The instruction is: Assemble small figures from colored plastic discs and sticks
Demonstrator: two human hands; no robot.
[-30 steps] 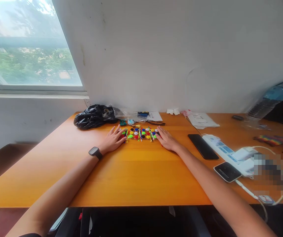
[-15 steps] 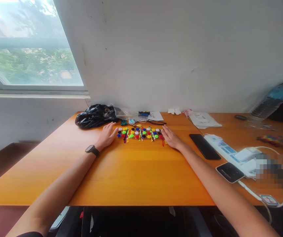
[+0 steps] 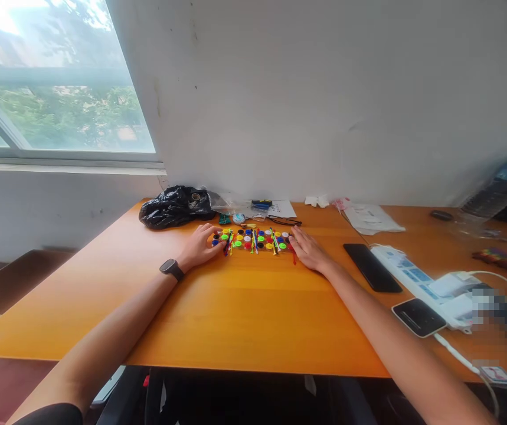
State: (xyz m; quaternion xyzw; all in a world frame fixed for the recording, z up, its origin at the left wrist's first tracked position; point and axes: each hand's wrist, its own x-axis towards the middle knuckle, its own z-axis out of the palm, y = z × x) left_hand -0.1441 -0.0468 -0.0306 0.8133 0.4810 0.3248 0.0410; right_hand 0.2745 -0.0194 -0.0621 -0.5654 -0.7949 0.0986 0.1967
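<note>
Here, near the far edge of the smooth wooden table [image 3: 226, 319], round, glossy, multicoloured discs [image 3: 261, 238] crossed by thin, bright sticks [image 3: 254, 242] are flanked by the left hand [image 3: 198, 246], thumb parted from fingers, and the flat, straight-fingered right hand [image 3: 308, 249], both unclenched; contact cannot be confirmed.

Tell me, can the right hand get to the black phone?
Probably yes. The black phone lies off to the right of the right hand, seemingly within easy reach, and nothing visible stands between them.
</note>
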